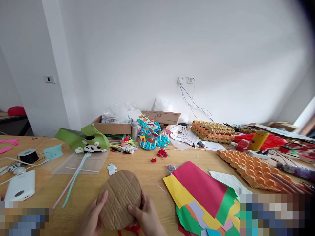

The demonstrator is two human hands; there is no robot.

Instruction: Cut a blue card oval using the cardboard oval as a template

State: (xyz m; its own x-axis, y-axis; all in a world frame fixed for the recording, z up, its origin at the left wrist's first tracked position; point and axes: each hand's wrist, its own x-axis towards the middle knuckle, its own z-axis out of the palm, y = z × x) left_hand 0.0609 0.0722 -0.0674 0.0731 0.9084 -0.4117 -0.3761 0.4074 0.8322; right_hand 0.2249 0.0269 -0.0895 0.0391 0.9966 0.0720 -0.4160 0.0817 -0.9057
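Between my two hands is a round brown cardboard disc [119, 196], tilted with its creased face toward me. My left hand [94, 213] grips its left edge, the thumb lying along the rim. On the right side my right hand [145, 211] holds it, thumb pressed on the face and fingers behind, out of sight. Something red [131, 229] shows just below the disc, partly hidden. A small white cutout [112, 169] lies on the wooden table [147, 178] beyond the disc. Farther back are red twisted pieces [162, 153].
Colored paper sheets [199, 186] are piled to the right, near an orange egg tray [251, 170]. A green felt panda item [86, 141] stands at left with ribbons. Turquoise decorated pieces [149, 144], a metal bottle [135, 131] and a cardboard box [112, 127] line the back.
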